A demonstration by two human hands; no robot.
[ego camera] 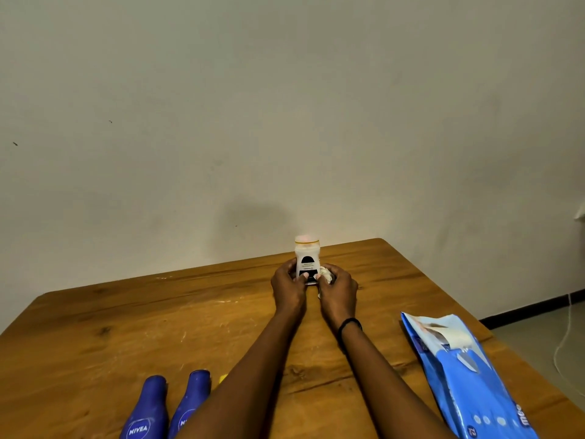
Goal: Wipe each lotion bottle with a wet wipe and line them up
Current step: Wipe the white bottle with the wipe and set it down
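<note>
white bottle [306,259]: we see it upright on the far part of the table, close to the wall, its pale cap with a yellow rim on top and its black label facing us.
left hand [288,285]: we find it clamped on the lower left side of the white bottle, fingers curled round it and the thumb laid across the front of the label.
right hand [337,288]: closed round the wipe, it presses the wad against the bottle's lower right side; a dark band [348,326] circles that wrist.
wipe [326,274]: white and crumpled, it is mostly buried in the fingers and touches the bottle near its base.
blue bottle [147,410]: at the near left edge, with the narrow end pointing away from us and a Nivea logo showing; we cannot tell whether it stands or lies.
second blue bottle [190,403]: just beside the first on its right, it is partly covered by the left forearm.
pack [465,375]: a blue wipes pack lies flat at the near right, well apart from the hands, with its top flap peeled open.
table [126,327]: brown wood with pale scuffs, its far edge meeting a plain wall [285,106].
yellow scrap [223,378]: we glimpse it between the second blue bottle and the left forearm; what it is, we cannot tell.
cable [563,343]: pale, it trails over the grey floor to the right of the table.
</note>
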